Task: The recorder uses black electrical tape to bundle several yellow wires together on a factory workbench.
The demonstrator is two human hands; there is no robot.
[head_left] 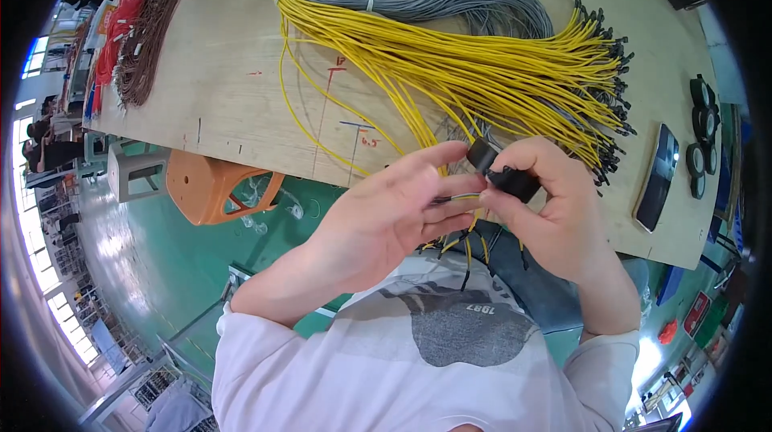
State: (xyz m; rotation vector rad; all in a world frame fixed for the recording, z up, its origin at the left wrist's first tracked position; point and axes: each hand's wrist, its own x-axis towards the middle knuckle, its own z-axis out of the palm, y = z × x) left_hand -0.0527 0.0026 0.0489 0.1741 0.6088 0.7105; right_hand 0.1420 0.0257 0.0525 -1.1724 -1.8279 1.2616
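Head view shows yellow cables [450, 58] — slim, black-tipped.

Yellow cable bundle [474, 66] cut off at top edge.

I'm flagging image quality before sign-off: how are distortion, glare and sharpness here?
Head view: strong fisheye bending, the table's right edge bowing outward, corners black; head view: windows at left blown out, glare streaking the green floor; head view: yellow cables fairly sharp, but the black piece in the right hand shows little surface detail.
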